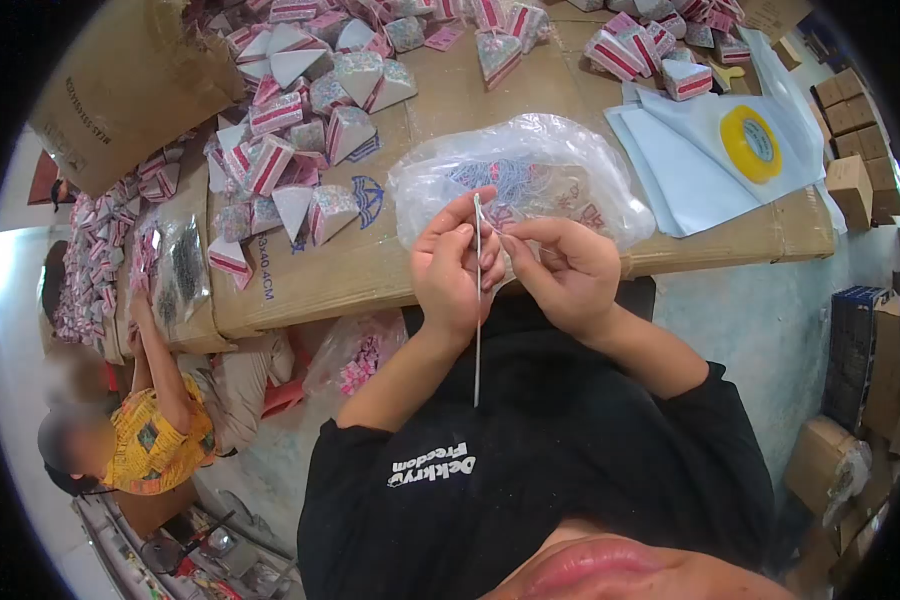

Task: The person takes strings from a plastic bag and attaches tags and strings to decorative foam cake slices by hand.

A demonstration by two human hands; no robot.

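My left hand (pixel 457 270) is closed around a long, thin, pale grey needle (pixel 478 340), which looks straight and has a narrow loop at its top end by my index fingertip. Its lower part reaches down in front of my black shirt. Close beside it, my right hand (pixel 567 270) pinches thumb and index finger together near the upper part of the needle. Whatever lies in that pinch is too fine to make out. Just beyond both hands, a clear plastic bag (pixel 600 205) lies on the cardboard-covered table (pixel 440 90), with pale blue threads (pixel 505 178) in it.
Many cake-slice-shaped pieces (pixel 295 110) in pink and white are heaped at the back and left. A yellow tape roll (pixel 750 143) rests on light blue sheets (pixel 670 180) at the right. At the left, a person in a yellow patterned shirt (pixel 160 430) sits beside the table.
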